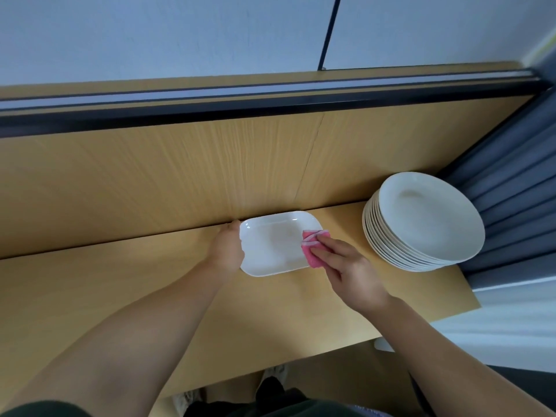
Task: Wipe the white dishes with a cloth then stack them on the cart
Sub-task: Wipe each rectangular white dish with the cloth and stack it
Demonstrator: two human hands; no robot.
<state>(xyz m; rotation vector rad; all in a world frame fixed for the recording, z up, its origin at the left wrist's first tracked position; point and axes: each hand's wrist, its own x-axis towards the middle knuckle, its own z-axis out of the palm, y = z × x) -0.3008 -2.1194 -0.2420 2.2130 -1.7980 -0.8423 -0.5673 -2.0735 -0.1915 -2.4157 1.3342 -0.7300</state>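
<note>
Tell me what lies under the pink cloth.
The cloth lies on the right end of the rectangular dish, pressed down by the right hand. The dish surface beneath it is covered, so its state cannot be seen.

Grips the white dish (273, 246) by its left edge with the left hand (226, 251); presses the pink cloth (311, 246) onto its right end with the right hand (352, 273).
</note>
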